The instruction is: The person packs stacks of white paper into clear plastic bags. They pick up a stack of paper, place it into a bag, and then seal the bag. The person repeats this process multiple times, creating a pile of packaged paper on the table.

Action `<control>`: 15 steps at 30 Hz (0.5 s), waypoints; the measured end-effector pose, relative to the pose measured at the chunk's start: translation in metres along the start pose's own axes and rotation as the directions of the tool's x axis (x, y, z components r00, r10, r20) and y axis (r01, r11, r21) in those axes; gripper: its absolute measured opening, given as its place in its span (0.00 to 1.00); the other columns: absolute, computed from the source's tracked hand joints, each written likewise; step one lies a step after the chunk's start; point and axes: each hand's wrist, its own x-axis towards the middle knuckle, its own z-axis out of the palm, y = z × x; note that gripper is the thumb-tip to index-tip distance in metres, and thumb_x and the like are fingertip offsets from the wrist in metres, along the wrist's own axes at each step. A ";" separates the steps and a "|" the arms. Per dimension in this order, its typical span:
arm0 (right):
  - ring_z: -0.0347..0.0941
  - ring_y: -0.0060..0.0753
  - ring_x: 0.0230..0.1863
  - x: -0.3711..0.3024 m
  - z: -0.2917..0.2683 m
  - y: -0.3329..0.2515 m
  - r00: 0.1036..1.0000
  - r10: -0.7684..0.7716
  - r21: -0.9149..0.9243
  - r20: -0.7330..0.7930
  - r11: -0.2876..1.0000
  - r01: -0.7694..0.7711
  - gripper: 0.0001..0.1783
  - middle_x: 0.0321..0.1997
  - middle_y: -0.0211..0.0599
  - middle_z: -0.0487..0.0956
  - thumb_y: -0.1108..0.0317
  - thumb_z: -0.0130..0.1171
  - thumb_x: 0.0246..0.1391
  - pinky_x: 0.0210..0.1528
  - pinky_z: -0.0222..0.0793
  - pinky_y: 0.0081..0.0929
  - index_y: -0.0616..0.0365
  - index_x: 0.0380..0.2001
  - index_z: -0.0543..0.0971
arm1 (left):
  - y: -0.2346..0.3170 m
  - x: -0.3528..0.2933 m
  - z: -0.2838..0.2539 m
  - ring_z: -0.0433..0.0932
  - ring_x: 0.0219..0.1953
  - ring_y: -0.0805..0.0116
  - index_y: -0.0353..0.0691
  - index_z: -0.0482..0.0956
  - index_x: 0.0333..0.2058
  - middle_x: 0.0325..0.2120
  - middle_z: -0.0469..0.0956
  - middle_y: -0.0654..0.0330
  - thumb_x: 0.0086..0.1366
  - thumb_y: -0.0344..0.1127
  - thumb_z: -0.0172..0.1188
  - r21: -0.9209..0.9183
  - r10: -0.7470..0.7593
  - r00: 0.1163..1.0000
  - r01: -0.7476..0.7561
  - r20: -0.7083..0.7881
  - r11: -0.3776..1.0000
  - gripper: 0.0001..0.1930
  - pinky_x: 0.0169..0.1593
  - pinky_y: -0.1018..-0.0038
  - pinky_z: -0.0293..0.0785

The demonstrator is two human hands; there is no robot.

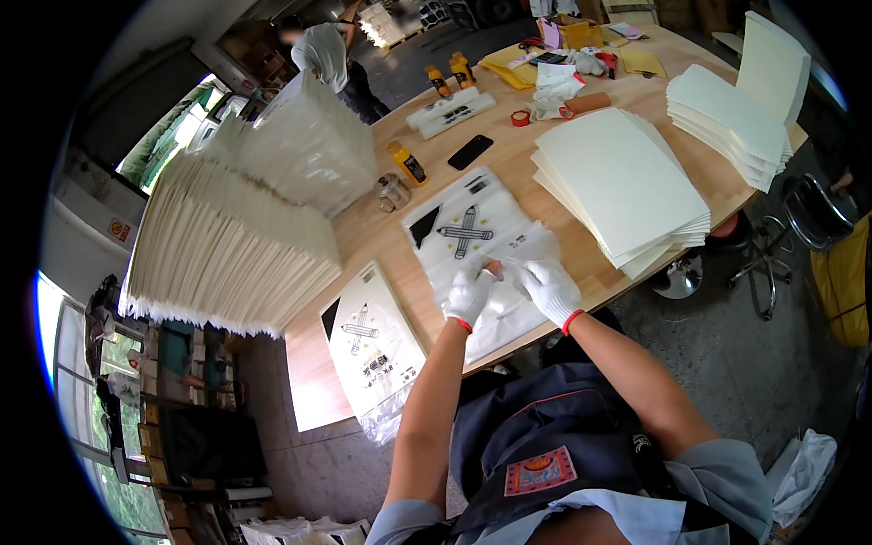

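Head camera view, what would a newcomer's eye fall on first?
Probably the tall stack of cream sheets on the left side of the light wooden table. Next come the white-gloved left hand and white-gloved right hand, over the near part of a black-printed clear plastic bag.

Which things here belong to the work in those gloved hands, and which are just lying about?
Likely the job:
- handled plastic bag
- printed bag at left
- white stacks at right

Probably just lying about:
- black phone
- yellow bottles
- small jar
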 end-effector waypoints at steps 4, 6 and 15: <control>0.76 0.44 0.32 -0.045 -0.039 -0.016 0.986 -0.040 -0.784 0.161 0.602 0.153 0.18 0.28 0.39 0.79 0.50 0.53 0.56 0.37 0.69 0.40 0.53 0.32 0.80 | 0.012 -0.008 -0.038 0.77 0.27 0.70 0.41 0.65 0.47 0.29 0.79 0.57 0.66 0.31 0.52 -0.648 -0.206 0.978 0.134 -0.036 0.750 0.13 0.34 0.76 0.74; 0.74 0.46 0.25 -0.060 -0.079 -0.027 0.991 0.040 -0.795 0.125 0.602 0.076 0.19 0.20 0.37 0.78 0.50 0.51 0.55 0.30 0.67 0.43 0.53 0.23 0.79 | 0.029 -0.004 -0.042 0.77 0.26 0.72 0.41 0.65 0.47 0.30 0.79 0.57 0.66 0.31 0.51 -0.844 -0.086 0.996 0.064 0.021 0.533 0.11 0.32 0.77 0.74; 0.76 0.46 0.31 -0.041 -0.041 -0.104 0.885 -0.449 -0.268 0.126 0.843 0.466 0.18 0.30 0.40 0.80 0.54 0.53 0.54 0.35 0.70 0.39 0.58 0.37 0.79 | 0.090 -0.031 0.057 0.74 0.26 0.72 0.38 0.75 0.42 0.33 0.80 0.58 0.59 0.22 0.51 0.068 0.305 0.947 -0.312 0.106 0.948 0.12 0.33 0.76 0.72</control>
